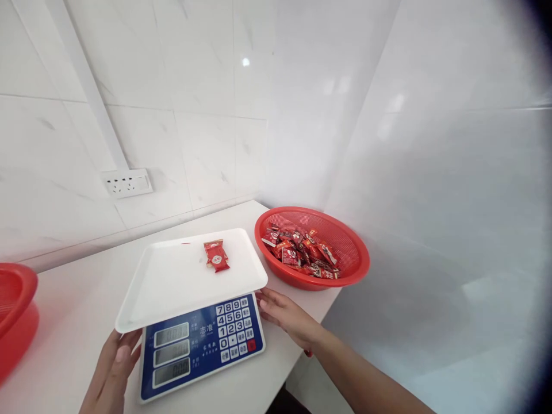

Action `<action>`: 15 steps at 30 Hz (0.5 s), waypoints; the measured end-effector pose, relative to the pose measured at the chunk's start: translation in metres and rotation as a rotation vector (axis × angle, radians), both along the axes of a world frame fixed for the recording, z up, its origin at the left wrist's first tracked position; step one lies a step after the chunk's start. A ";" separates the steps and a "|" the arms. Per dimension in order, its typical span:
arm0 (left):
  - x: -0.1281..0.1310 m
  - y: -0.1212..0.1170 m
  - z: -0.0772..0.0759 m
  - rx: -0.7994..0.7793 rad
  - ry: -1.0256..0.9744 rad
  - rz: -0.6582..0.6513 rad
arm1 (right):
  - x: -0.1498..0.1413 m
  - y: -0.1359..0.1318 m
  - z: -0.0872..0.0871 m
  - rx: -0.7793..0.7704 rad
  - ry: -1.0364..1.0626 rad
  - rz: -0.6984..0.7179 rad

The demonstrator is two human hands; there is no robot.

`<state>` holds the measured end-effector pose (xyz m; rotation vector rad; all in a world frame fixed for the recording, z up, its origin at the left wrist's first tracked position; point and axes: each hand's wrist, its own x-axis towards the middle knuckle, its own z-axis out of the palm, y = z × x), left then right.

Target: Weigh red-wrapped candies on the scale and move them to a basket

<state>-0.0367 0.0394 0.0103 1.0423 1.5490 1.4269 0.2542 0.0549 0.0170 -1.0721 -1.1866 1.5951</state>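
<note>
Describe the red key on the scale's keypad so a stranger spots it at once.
On the white table stands a scale with a white tray above its blue front panel. The keypad fills the panel's right side, and this key sits at its bottom right corner. It alone is red; its neighbours are pale.

Two red baskets (297, 280), two hands (282, 313), one scale (202, 351), one tray (172, 282), one socket panel (128, 183)

A blue-and-white electronic scale (202, 345) stands near the white tabletop's (297, 310) right edge. Small, glossy red packets (218, 259) overlap on its flat white tray (172, 282).
</note>
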 end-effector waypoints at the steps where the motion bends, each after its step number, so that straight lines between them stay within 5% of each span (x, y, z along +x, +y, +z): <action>1: 0.001 0.002 0.001 -0.017 -0.044 0.009 | 0.009 -0.005 0.007 -0.019 -0.098 0.059; 5: 0.008 0.005 0.009 -0.059 -0.151 0.055 | 0.058 -0.019 0.055 -0.007 -0.336 0.353; 9: 0.013 0.002 0.013 -0.096 -0.204 0.067 | 0.113 0.010 0.096 0.142 -0.488 0.044; 11: 0.012 0.002 0.011 -0.066 -0.233 0.046 | 0.138 0.038 0.098 0.199 -0.745 -0.142; 13: 0.009 0.005 0.006 -0.030 -0.273 0.042 | 0.158 0.064 0.090 0.170 -1.114 -0.173; 15: 0.003 0.009 0.001 -0.018 -0.303 0.066 | 0.170 0.082 0.078 0.117 -1.215 -0.163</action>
